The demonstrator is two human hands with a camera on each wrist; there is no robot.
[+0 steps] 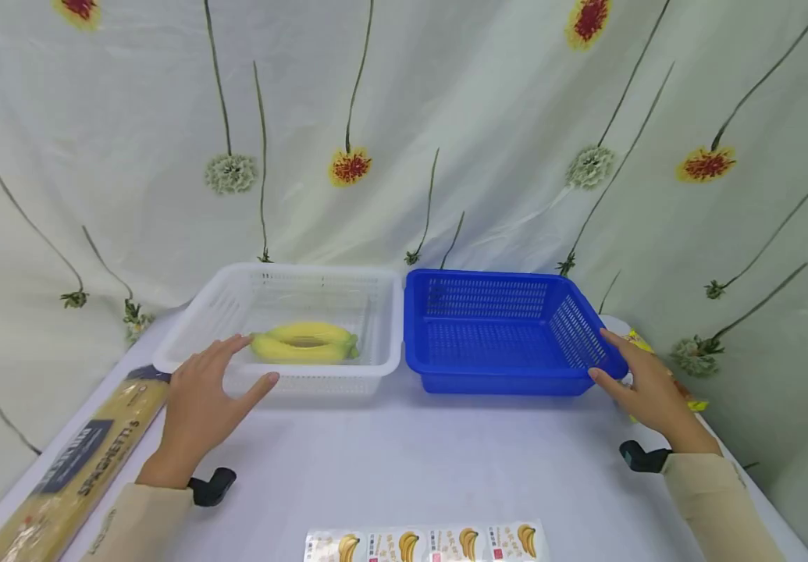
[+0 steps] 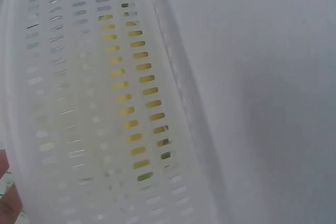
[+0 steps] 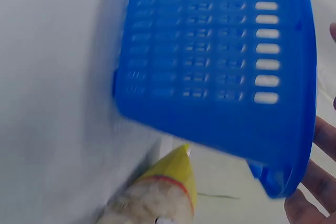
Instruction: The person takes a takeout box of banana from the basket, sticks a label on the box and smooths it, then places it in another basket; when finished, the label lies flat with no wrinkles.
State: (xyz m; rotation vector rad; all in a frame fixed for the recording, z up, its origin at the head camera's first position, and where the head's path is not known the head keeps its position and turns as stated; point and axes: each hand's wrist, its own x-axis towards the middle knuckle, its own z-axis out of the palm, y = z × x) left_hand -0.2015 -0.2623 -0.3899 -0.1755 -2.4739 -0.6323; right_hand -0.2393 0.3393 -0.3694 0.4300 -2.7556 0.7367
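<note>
My left hand [image 1: 200,402] hovers at the front left corner of a white plastic basket [image 1: 333,382], thumb spread wide and fingers reaching over its rim. In that basket lie yellow bananas [image 1: 301,355] with greenish ends; the left wrist view shows yellow through the slots in the basket wall [image 2: 126,98]. My right hand [image 1: 649,390] is at the front right corner of a blue plastic basket [image 1: 502,382], its fingers extended at the rim. The right wrist view has the blue basket's wall [image 3: 194,66] large, with some fingers [image 3: 310,182] beyond its edge.
A long spaghetti pack [image 1: 87,460] lies along the table's left side. A strip of banana-printed labels [image 1: 425,544] is at the front edge. Behind my right hand sits a yellow-ended bag [image 3: 168,187] of pale contents. A flowered cloth [image 1: 404,94] hangs behind the baskets.
</note>
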